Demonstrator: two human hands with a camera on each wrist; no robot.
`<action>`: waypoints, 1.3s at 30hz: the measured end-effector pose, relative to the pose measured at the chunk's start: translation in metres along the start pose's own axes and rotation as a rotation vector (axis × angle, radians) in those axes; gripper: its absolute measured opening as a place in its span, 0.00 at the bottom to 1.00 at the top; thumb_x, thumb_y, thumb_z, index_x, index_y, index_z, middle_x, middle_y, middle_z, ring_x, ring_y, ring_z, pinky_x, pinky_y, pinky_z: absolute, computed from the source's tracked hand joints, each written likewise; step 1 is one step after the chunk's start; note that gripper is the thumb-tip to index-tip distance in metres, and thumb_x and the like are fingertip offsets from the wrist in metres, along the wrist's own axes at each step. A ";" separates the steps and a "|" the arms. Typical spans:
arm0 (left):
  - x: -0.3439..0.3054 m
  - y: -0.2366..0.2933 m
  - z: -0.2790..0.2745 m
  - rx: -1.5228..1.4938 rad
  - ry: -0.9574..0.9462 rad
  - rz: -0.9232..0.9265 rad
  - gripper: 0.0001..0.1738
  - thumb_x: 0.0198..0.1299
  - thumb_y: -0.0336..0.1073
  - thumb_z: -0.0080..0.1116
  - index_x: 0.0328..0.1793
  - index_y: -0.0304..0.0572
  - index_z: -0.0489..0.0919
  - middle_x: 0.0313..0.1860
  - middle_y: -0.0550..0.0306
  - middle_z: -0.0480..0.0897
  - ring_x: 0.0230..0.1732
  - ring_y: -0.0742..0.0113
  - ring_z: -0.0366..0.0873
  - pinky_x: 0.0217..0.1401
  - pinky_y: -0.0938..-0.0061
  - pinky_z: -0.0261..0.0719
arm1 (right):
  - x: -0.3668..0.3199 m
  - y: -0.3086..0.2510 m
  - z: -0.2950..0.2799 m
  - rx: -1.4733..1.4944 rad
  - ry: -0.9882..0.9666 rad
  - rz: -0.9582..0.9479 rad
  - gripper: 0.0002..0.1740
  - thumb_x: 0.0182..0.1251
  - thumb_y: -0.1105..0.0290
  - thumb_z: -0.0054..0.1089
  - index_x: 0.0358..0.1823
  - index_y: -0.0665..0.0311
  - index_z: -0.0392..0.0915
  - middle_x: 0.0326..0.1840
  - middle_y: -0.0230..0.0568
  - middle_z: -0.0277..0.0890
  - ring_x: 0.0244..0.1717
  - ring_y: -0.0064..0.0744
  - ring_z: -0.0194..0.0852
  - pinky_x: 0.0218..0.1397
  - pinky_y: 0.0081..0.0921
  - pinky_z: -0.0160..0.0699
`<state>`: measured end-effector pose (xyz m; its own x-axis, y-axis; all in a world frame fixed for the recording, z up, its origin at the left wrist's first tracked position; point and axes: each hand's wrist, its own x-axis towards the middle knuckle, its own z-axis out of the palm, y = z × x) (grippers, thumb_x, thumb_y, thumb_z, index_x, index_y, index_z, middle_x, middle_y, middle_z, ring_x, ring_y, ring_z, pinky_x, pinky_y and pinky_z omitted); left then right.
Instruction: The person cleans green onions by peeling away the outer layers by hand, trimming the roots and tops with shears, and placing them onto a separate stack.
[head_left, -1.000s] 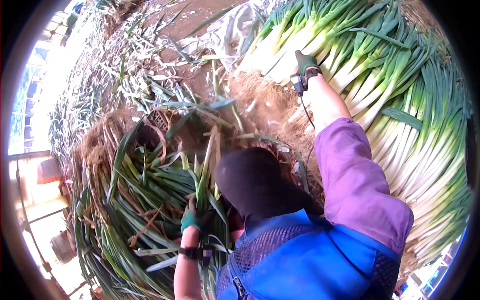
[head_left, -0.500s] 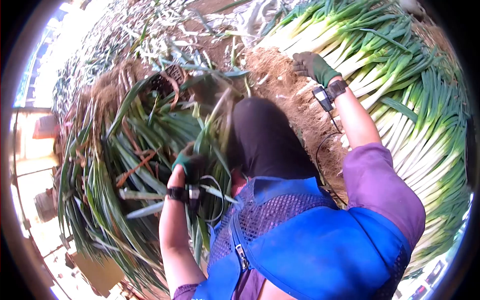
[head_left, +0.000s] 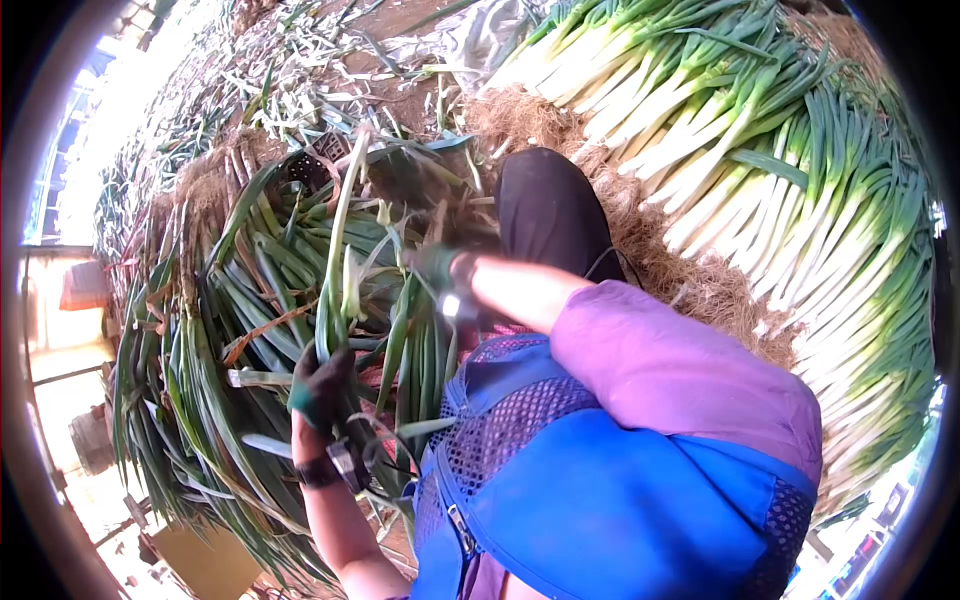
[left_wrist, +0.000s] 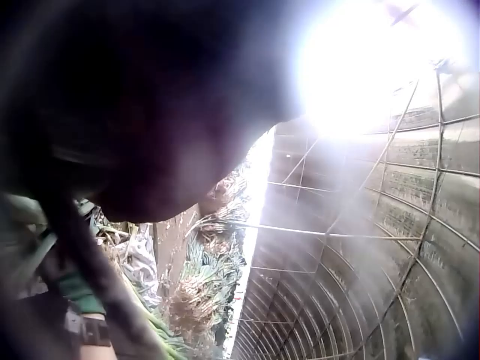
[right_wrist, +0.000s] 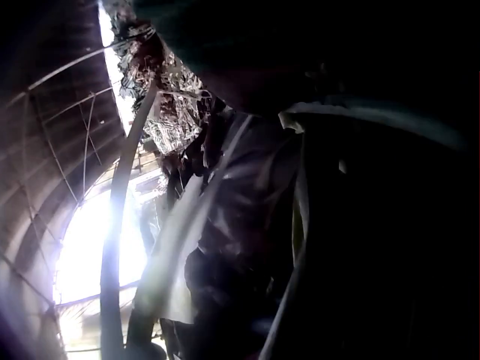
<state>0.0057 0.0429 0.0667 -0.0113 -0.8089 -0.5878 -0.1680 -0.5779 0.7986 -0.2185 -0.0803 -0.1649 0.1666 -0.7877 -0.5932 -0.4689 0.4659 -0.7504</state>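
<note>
My left hand (head_left: 322,385), in a dark green-cuffed glove, grips a long green onion (head_left: 335,250) by its leaves. The pale stem points up and away from the hand, with a loose pale piece of leaf (head_left: 350,285) beside it. To the right of that stem is my gloved right hand (head_left: 435,268), blurred, over the dark green leaves near my knee; I cannot tell whether it holds anything. In the right wrist view, pale stalks (right_wrist: 124,225) cross in front of the dark hand. The left wrist view is mostly filled by a dark blurred shape.
Untrimmed green onions with brown roots heap up on the left (head_left: 200,330). At the right lies a broad row of clean white-stemmed green onions (head_left: 740,190), brown roots (head_left: 690,280) towards me. Leaf scraps (head_left: 250,90) litter the ground beyond, near a dark plastic crate (head_left: 318,160).
My right hand has swung left from the clean row to beside the left hand. My left hand has shifted left, and a green onion now stands up from it.
</note>
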 end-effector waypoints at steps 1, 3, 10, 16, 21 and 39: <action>-0.009 -0.004 -0.001 -0.038 0.022 -0.018 0.18 0.63 0.36 0.67 0.57 0.40 0.80 0.32 0.66 0.81 0.29 0.77 0.76 0.30 0.79 0.74 | -0.013 -0.008 0.015 0.175 0.115 0.263 0.30 0.67 0.53 0.57 0.64 0.65 0.77 0.61 0.59 0.79 0.62 0.48 0.80 0.67 0.36 0.74; -0.022 -0.013 -0.002 -0.148 -0.025 -0.050 0.19 0.63 0.35 0.65 0.59 0.38 0.79 0.33 0.63 0.82 0.28 0.75 0.77 0.28 0.78 0.74 | -0.034 -0.021 0.003 0.159 0.095 0.229 0.29 0.65 0.47 0.56 0.57 0.63 0.81 0.53 0.53 0.83 0.52 0.47 0.84 0.56 0.38 0.80; -0.004 -0.026 0.009 -0.041 0.036 0.039 0.19 0.64 0.35 0.63 0.60 0.38 0.80 0.39 0.59 0.85 0.35 0.72 0.81 0.37 0.77 0.78 | -0.033 -0.060 0.004 0.757 -0.087 0.116 0.21 0.69 0.48 0.59 0.46 0.60 0.78 0.36 0.37 0.78 0.28 0.33 0.74 0.34 0.34 0.83; -0.033 0.020 0.009 -0.144 0.043 0.055 0.19 0.66 0.31 0.59 0.62 0.36 0.78 0.45 0.58 0.86 0.43 0.70 0.82 0.47 0.78 0.79 | -0.083 -0.086 0.006 0.121 -0.276 -0.820 0.16 0.77 0.63 0.47 0.58 0.54 0.81 0.39 0.36 0.84 0.39 0.28 0.85 0.48 0.27 0.83; -0.040 0.023 -0.001 -0.038 -0.006 0.087 0.24 0.66 0.32 0.61 0.68 0.36 0.77 0.53 0.60 0.85 0.52 0.71 0.81 0.59 0.75 0.76 | -0.090 -0.114 0.003 0.283 -0.295 -1.012 0.24 0.71 0.67 0.53 0.67 0.63 0.68 0.48 0.49 0.79 0.46 0.45 0.81 0.53 0.30 0.80; -0.031 0.050 -0.001 0.028 0.130 0.254 0.17 0.66 0.36 0.64 0.56 0.36 0.80 0.43 0.58 0.85 0.44 0.71 0.83 0.47 0.73 0.81 | -0.164 -0.155 -0.005 0.129 -0.626 -0.694 0.17 0.72 0.59 0.58 0.53 0.64 0.82 0.34 0.33 0.82 0.37 0.24 0.76 0.42 0.27 0.75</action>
<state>-0.0017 0.0392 0.1253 0.0694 -0.9354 -0.3468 -0.2026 -0.3536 0.9132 -0.1778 -0.0255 0.0497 0.8260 -0.5632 -0.0223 0.0034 0.0446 -0.9990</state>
